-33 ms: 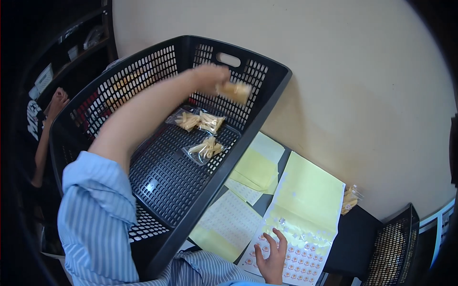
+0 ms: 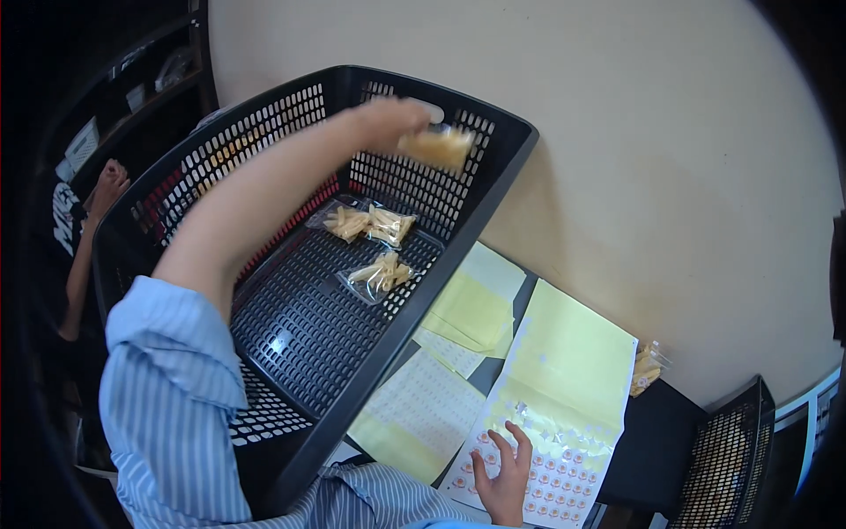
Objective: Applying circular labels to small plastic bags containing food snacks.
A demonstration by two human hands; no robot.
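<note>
My left hand (image 2: 388, 123), blurred by motion, reaches across a large black plastic basket (image 2: 493, 198) and grips a small clear bag of pale yellow snack sticks (image 2: 441, 148) near the basket's far end wall. Below it, on the slotted basket floor, lie similar snack bags: two side by side, such as this one (image 2: 389, 225), and another (image 2: 379, 278) a little nearer. My right hand (image 2: 504, 485) is at the lower edge over a sheet of round stickers (image 2: 564, 480). Its thumb and fingers are apart, with nothing visible between them.
Yellow backing paper (image 2: 476, 304) and more printed sheets (image 2: 423, 401) lie beside the basket. One filled snack bag (image 2: 648, 368) rests at the sheet's far right corner. Another black basket (image 2: 723, 458) stands at the right. At far left is another person's arm (image 2: 84, 264).
My left hand and the held snack bag have shifted slightly up and farther from me, with the forearm following. My right hand stays in nearly the same place over the stickers.
</note>
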